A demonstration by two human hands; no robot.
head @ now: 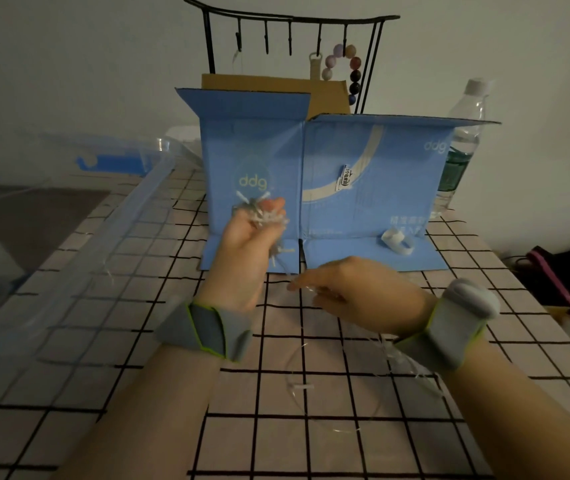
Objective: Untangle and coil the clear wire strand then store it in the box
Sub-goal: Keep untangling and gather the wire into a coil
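Head view: the left hand (252,233) is raised, its fingers curled tight round a bunched tangle of clear wire strand (259,211), keeping it gathered. Just below, the right hand (352,289) pinches the trailing length, likely feeding slack. Behind the fingers, the blue box (345,174) reads "ddg".

Both forearms are bare, without sleeves. The left hand (247,237) has a grey fabric band (207,329) around the wrist, with a darker grey panel and a thin yellow-green edge. The right hand (356,292) has the same kind of grey band (446,336) with a yellow-green edge, and a pale, rounded module (472,297) sits on top of it.
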